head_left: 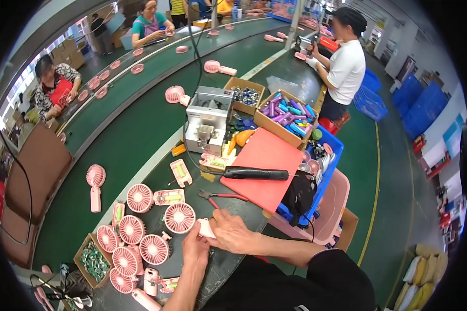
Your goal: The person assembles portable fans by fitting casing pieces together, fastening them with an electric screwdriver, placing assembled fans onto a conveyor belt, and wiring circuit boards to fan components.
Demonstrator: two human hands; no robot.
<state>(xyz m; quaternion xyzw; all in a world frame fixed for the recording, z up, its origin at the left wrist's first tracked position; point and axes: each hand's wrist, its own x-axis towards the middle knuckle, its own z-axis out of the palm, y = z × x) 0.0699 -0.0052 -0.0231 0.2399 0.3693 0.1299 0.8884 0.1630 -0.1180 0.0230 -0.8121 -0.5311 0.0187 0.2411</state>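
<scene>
At the front edge of the dark workbench, both my hands are closed on a pink handheld fan (pixel 206 228). My left hand (pixel 195 248) grips its pale handle from the left, and my right hand (pixel 231 233) presses on it from the right. Its round grille (pixel 180 217) appears to extend to the left of my fingers. Red-handled cutters (pixel 225 196) lie just beyond my right hand. Several pink fan heads (pixel 132 229) cluster to the left, among open handle shells (pixel 169 197) with green cells inside. A black electric screwdriver (pixel 257 173) rests across a red sheet (pixel 275 147).
Behind the bench edge stands a metal machine (pixel 208 116), beside a carton of purple and blue cells (pixel 307 139). A blue crate (pixel 339 150) and pink tub (pixel 337 207) sit at right. Green circuit boards fill a box (pixel 108 280). Co-workers line the green conveyor (pixel 140 129).
</scene>
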